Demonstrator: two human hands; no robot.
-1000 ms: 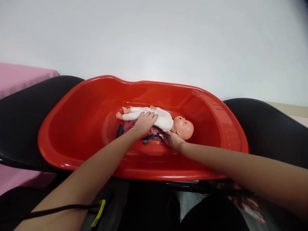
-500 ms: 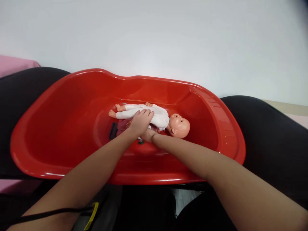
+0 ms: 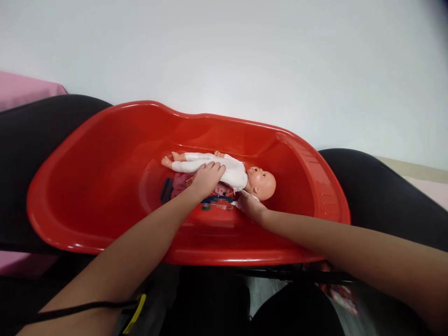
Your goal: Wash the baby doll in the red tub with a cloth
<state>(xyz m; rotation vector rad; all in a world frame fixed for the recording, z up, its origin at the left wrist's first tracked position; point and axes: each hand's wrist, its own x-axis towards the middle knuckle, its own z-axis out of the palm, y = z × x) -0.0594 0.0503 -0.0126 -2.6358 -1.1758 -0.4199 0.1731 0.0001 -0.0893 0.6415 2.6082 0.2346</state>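
A baby doll (image 3: 234, 175) in a white bodysuit lies on its back in a red plastic baby bathtub (image 3: 105, 186), feet to the left, head to the right. My left hand (image 3: 208, 179) is closed over the doll's near side, at the arm and waist, fingers on its belly. Beside the doll's neck and shoulder is my right hand (image 3: 252, 205), closed on a small white cloth (image 3: 241, 200). The doll's head partly hides those fingers. Below the doll, a printed picture (image 3: 217, 200) shows on the tub floor.
The tub spans two black padded seats (image 3: 35, 154) (image 3: 381, 196). A pale wall (image 3: 224, 56) stands close behind. Pink fabric (image 3: 31, 91) shows at the far left. A yellow tag on a black cord (image 3: 135, 315) hangs near my left forearm.
My right hand has moved right, from beside my left hand to the doll's neck, and white cloth now shows at it. My left hand stays on the doll's side.
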